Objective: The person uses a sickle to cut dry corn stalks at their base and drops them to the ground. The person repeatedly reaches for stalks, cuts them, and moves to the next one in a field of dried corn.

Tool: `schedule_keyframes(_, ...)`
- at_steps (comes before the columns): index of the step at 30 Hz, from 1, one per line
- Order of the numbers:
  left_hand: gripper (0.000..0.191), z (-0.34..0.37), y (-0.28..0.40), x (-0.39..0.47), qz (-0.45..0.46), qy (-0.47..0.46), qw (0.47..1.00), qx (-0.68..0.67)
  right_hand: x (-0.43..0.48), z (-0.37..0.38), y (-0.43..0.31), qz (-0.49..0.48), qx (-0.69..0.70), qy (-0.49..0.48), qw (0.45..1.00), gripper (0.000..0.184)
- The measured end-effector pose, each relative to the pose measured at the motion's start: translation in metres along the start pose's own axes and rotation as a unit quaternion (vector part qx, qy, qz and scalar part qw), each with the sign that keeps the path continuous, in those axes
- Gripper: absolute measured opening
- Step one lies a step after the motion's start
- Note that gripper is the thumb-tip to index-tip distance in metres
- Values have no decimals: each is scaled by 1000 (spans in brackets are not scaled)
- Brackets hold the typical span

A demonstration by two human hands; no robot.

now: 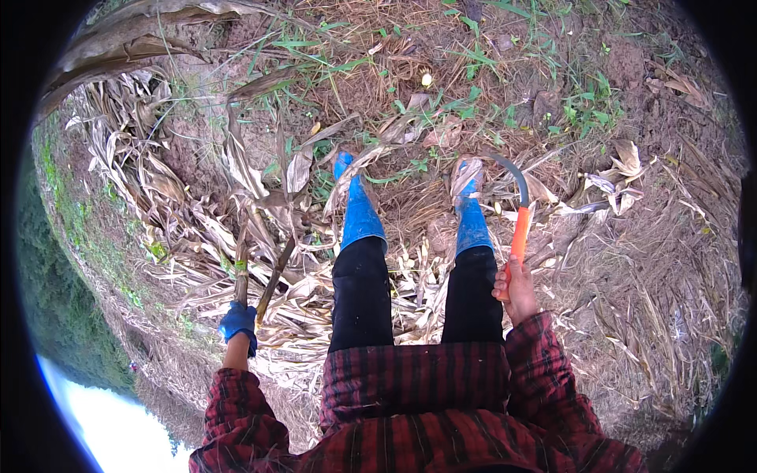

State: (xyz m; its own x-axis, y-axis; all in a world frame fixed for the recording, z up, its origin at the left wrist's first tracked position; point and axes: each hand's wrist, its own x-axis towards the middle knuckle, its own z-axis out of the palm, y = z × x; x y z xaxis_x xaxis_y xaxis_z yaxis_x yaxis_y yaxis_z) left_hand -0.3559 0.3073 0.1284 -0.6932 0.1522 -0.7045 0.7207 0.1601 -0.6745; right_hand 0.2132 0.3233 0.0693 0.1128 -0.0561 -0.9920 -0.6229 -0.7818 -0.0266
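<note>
In a blue glove, my left hand (239,322) grips dry corn stalks (241,275) that rise from the fist with withered brown leaves. A second brown stalk piece (277,282) slants beside the fist; whether the hand holds it too, I cannot tell. My bare right hand (516,290) is closed around the orange handle of a sickle (520,233). Its dark curved blade (516,174) points away from me, the tip bending left near my right boot (473,224). The blade touches no standing stalk that I can see.
Cut dry corn stalks and leaves (307,310) lie heaped behind and left of my blue boots (361,216). A long row of dry leaves (136,159) runs along the left. Bare soil with weeds (585,106) lies ahead. Large dry leaves (130,47) hang at upper left.
</note>
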Motion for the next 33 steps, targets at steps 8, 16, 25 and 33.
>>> schedule_keyframes(8,53,-2,7,-103,112,35,993,-24,-55,-92,-39,-87,-288,40,953,27)
schedule_keyframes(16,51,-61,76,-220,223,125,946,-199,-135,-142,-103,-196,-178,-75,961,27)
schedule_keyframes(25,60,-74,6,-279,188,167,889,-382,-188,-117,-152,-392,-365,18,844,25)
schedule_keyframes(33,53,-55,-6,-250,228,156,857,-435,-308,17,-156,-488,-406,-168,754,17)
